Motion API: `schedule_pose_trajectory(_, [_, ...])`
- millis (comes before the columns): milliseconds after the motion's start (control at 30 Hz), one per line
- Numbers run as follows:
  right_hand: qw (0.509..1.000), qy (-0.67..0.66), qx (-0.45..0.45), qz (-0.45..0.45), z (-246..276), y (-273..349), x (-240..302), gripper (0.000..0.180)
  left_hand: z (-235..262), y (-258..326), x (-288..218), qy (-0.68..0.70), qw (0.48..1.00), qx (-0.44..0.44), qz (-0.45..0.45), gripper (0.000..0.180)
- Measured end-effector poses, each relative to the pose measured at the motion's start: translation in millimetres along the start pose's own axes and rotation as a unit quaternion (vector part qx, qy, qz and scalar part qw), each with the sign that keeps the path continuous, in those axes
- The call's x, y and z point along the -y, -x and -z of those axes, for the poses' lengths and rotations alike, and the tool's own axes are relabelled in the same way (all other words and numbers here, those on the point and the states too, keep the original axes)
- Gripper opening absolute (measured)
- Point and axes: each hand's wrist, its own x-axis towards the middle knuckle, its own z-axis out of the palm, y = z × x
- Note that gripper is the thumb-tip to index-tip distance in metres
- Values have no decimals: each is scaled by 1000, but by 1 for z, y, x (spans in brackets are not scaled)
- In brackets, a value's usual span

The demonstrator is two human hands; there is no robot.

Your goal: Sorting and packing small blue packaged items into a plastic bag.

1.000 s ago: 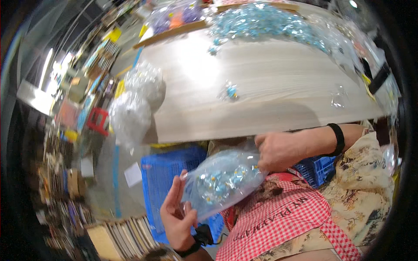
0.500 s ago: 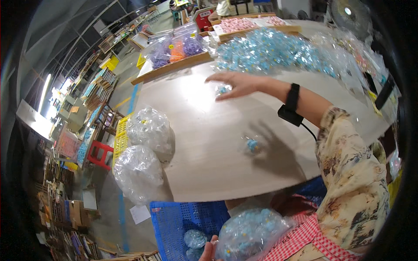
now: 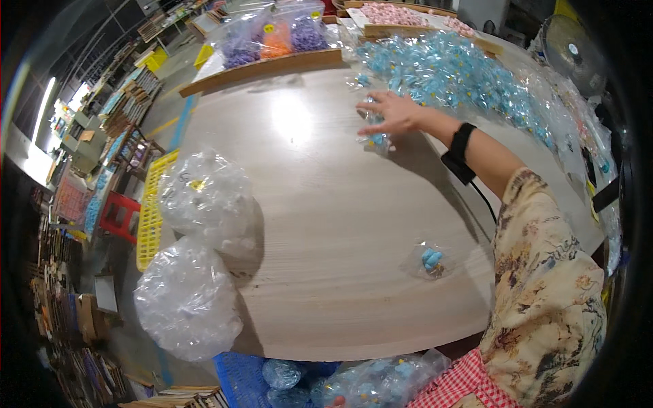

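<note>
My right hand (image 3: 394,112) reaches over the far part of the table with its fingers spread. Small clear packets with blue pieces (image 3: 375,141) lie under and beside its fingertips, at the near edge of a large heap of such packets (image 3: 442,68). One single blue packet (image 3: 430,258) rests on the near right of the table. At the lower edge, a filled clear bag of blue packets (image 3: 381,381) sits below the table's front edge. Of my left hand (image 3: 337,402) only a fingertip shows against that bag; the rest is out of the picture.
Two puffed clear plastic bags (image 3: 204,197) stand at the table's left edge by a yellow basket (image 3: 149,224). A blue crate (image 3: 238,381) with round blue bundles is below. Behind are purple and orange bags (image 3: 275,41), pink pieces (image 3: 394,13) and a fan (image 3: 575,54).
My right hand has moved right to the edge of the heap, and packets now lie beneath it. The view has shifted, so the filled bag and my left hand sit lower in the picture.
</note>
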Motion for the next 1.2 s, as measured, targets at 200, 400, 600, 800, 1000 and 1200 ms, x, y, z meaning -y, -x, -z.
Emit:
schedule_pose_trajectory(200, [995, 9, -91, 33, -41, 139, -6, 72, 7, -5, 12, -92, 987, 41, -128, 82])
schedule_pose_trajectory(400, [988, -139, -53, -31, -36, 263, -43, 69, -22, 4, 26, -36, 983, -118, -136, 81])
schedule_pose_trajectory(600, [906, -399, -136, -35, -8, 330, -105, 57, -49, 18, 23, -128, 973, -54, -182, 81])
schedule_pose_trajectory(800, [944, -245, -220, -39, -52, 317, -145, 67, -68, 37, 21, -92, 986, -59, -123, 80])
schedule_pose_trajectory(1000, [964, -139, -225, 33, -75, 322, -134, 66, -56, 47, 41, -108, 976, -36, -186, 79])
schedule_pose_trajectory(1200, [966, -134, -221, -9, -72, 327, -154, 50, -69, 56, 38, -78, 981, -26, -176, 79])
